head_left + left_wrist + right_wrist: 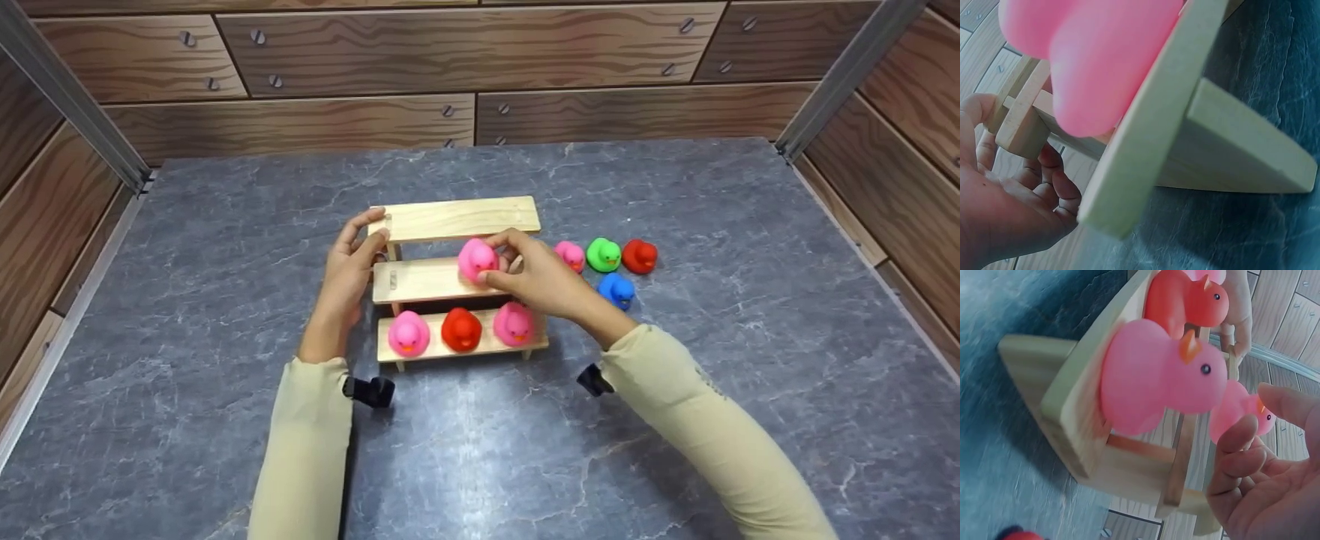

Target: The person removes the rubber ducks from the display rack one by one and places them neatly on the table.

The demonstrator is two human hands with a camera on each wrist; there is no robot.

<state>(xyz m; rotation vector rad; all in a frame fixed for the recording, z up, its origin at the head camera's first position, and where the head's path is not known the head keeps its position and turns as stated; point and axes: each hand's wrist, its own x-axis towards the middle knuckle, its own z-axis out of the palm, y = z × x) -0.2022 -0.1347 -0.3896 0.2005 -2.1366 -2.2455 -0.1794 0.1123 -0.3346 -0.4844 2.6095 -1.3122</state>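
A three-step wooden display shelf (457,220) stands on the table. My left hand (349,274) grips the left end of its top step, fingers curled around the wood in the left wrist view. With thumb and fingers, my right hand (544,277) pinches a pink rubber duck (477,259) at the right part of the middle step. The held duck faces the front, and the hand covers its right side. Along the bottom step sit a pink duck (409,334), a red duck (461,328) and another pink duck (514,324).
Right of the shelf, on the marbled grey table (750,315), are a pink duck (570,255) partly behind my right hand, a green duck (604,255), a red duck (640,256) and a blue duck (616,290). Wood-patterned panels (472,52) enclose the back and sides.
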